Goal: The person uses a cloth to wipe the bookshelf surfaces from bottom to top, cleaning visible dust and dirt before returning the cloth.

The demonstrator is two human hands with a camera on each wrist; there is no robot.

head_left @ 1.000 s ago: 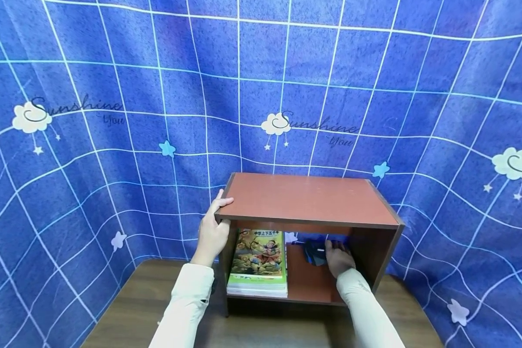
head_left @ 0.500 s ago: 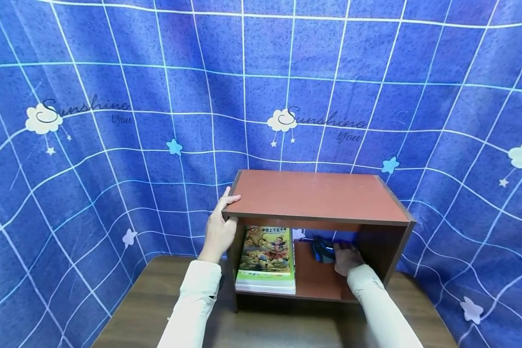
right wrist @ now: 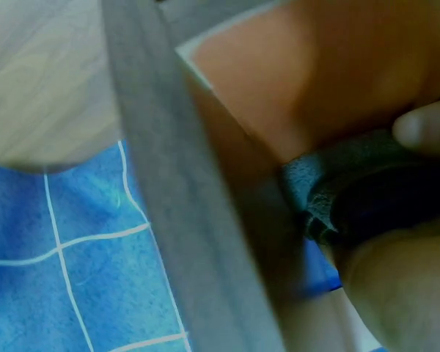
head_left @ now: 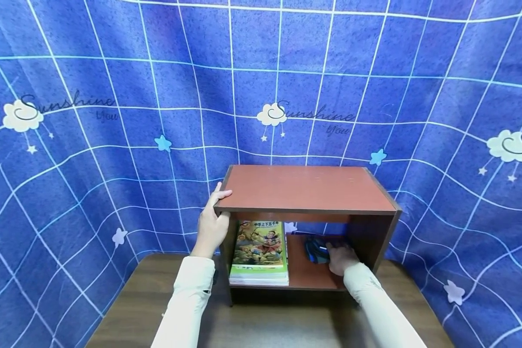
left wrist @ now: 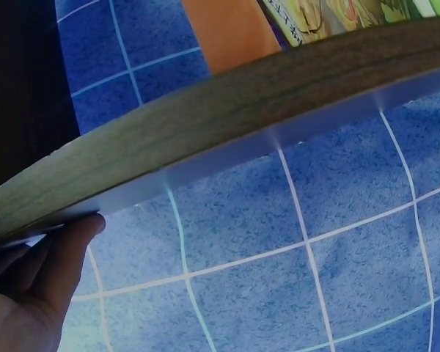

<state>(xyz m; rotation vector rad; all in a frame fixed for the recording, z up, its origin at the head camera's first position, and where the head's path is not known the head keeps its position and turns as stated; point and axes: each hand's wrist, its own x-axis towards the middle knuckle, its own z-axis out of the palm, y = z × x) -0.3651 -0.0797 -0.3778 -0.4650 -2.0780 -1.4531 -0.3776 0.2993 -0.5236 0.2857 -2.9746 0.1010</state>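
Shelf unit (head_left: 304, 188) had the left hand (head_left: 210, 229) hooked on its top board, fingers partly bent and gripping the edge. Right hand (head_left: 342, 260) was inside, mostly closed on a dark blue-black object (head_left: 315, 250) right at its fingers. Head cam basically just got the back of that hand; the right wrist cam caught the object's rough curved side between a fingertip (right wrist: 416, 130) and more of the hand. Books (head_left: 261, 246) were stacked between both hands, nearer the left. Wood-look table (head_left: 141, 290) below them, blue gridded curtain (head_left: 191, 92) hanging beyond.
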